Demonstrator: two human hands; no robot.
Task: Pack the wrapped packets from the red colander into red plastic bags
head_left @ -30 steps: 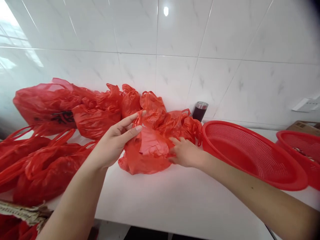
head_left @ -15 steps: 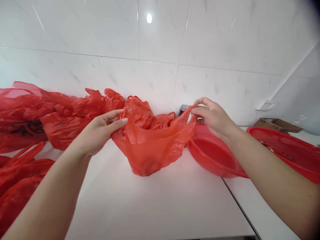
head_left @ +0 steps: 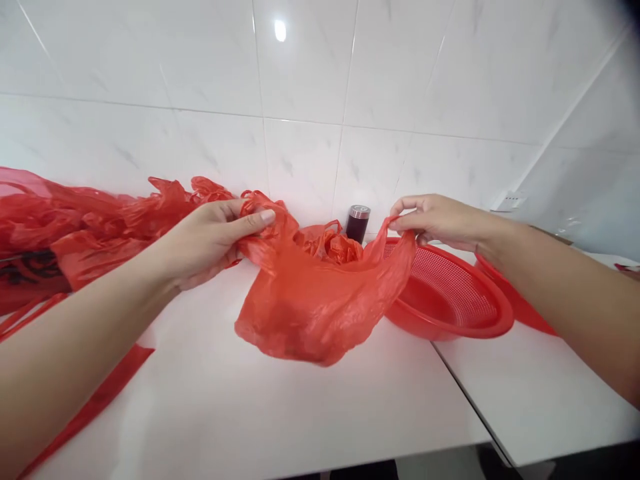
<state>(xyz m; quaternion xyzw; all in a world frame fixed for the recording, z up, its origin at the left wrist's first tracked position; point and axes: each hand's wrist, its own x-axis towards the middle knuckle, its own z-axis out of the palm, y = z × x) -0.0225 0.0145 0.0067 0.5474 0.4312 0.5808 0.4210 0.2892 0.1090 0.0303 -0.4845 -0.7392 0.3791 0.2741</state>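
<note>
A red plastic bag (head_left: 325,300) hangs stretched between my two hands above the white table (head_left: 280,413). My left hand (head_left: 215,237) pinches its left side, thumb on top. The right handle is gripped between thumb and fingers of my right hand (head_left: 430,217). A darker patch shows through the bag's bottom; what lies inside, if anything, I cannot make out. Just right of the bag, below my right hand, stands a red mesh basket (head_left: 445,293). Behind the bag lie more crumpled red bags (head_left: 330,241).
Several red plastic bags (head_left: 110,227) are heaped along the tiled wall (head_left: 300,80) at the left. A dark can with a silver lid (head_left: 357,225) stands at the wall. Another red basket (head_left: 530,310) is partly behind my right arm. A seam (head_left: 470,400) splits the tabletop.
My hands have spread slightly apart and the bag's bottom has swung out wider. The view has shifted right, so the dark can shows in full and the mesh basket is less covered.
</note>
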